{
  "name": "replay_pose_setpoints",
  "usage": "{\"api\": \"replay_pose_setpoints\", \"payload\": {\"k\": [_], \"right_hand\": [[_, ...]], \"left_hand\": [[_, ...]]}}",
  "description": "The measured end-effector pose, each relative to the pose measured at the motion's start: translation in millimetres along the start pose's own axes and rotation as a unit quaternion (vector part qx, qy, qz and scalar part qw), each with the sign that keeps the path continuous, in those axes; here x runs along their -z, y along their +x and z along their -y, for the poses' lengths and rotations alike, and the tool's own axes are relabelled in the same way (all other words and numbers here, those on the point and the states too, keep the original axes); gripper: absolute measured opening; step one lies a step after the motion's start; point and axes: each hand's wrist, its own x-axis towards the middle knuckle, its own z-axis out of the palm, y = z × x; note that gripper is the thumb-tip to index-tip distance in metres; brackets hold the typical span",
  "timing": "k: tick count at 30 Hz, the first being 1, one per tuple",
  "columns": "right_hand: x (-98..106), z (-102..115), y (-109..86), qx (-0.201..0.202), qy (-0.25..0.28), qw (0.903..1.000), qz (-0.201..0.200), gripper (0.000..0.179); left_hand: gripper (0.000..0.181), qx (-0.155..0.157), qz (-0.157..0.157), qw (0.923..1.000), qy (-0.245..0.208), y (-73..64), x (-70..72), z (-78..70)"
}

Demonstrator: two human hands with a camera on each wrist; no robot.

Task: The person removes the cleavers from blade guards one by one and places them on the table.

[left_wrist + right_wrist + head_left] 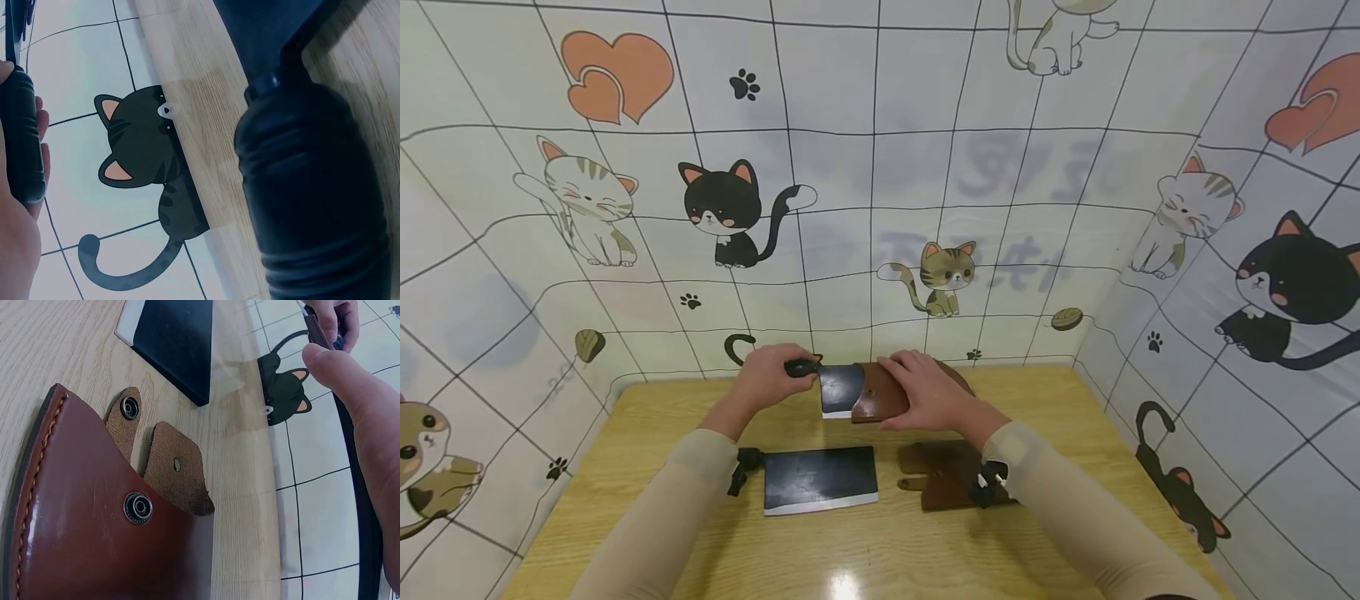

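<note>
Near the back edge of the table, my left hand grips the black handle of a cleaver. Its dark blade with a pale edge is partly inside a brown leather sheath, so the far part of the blade is hidden. My right hand holds that sheath from the right, with the thumb at its lower edge. Closer to me lies a second cleaver, its black handle pointing left. A second brown leather sheath lies below my right forearm, its snap straps unfastened.
The wooden table carries both cleavers and sheaths. A pale cloth with cat drawings hangs upright behind the table and along both sides.
</note>
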Motion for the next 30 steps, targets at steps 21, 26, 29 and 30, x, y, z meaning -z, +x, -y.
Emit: {"api": "replay_pose_setpoints", "payload": {"k": [21, 26, 29, 30], "right_hand": [[-5.0, -0.9, -2.7, 0.01, -0.008, 0.9999, -0.006, 0.12], [-6.2, -1.4, -4.3, 0.018, -0.015, 0.9996, -0.015, 0.12], [-5.6, -1.1, -5.3, 0.015, -0.023, 0.9995, -0.016, 0.12], [-5.0, -0.7, -5.5, 0.013, -0.022, 0.9995, -0.016, 0.12]], "left_hand": [[0.026, -0.015, -0.021, 0.9995, -0.017, -3.6, -0.1, 2.3], [0.025, -0.029, -0.026, 0.9991, -0.016, -4.4, 0.5, 0.9], [0.025, -0.031, -0.027, 0.9991, -0.013, -4.7, 1.2, -0.3], [0.025, -0.03, -0.027, 0.9991, -0.012, -4.8, 1.4, -0.4]]}}
